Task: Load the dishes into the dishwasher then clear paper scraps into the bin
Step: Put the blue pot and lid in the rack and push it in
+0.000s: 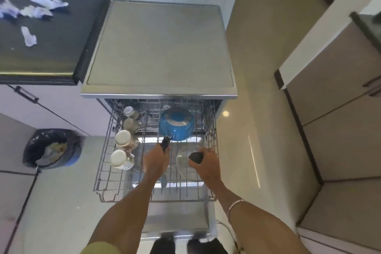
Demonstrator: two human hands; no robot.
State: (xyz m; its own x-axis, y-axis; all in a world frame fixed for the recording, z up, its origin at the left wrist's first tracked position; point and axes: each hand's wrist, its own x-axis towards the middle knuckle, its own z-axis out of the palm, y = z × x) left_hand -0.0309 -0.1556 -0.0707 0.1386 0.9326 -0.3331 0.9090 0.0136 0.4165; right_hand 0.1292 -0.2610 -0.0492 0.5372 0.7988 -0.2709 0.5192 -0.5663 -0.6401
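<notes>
Left hand (156, 159) grips the dark handle (165, 144) of the blue pot (175, 123); fingers curled round it. Right hand (203, 161) pinches the black knob (195, 158) of the glass lid (186, 163), holding the lid over the rack (103, 171).

Pot sits inverted in the pulled-out rack, base up. Its handle runs from the pot body back toward the person, so the long axis points near-to-far, in line with the left forearm. Lid lies just right of the handle, nearer the right rack wall; right hand is the nearer one to any free slot there.

Pot: bright blue enamel, pale metal ring on the base. Lid: clear, domed, tines visible through it.

Left side of rack holds upturned mugs (121, 150) and glasses (129, 117).

Judgement: pot nearly seated; lid not yet placed. Paper scraps (39, 9) lie on the dark counter (51, 51), far left; lined bin (51, 150) on the floor left of the rack.
</notes>
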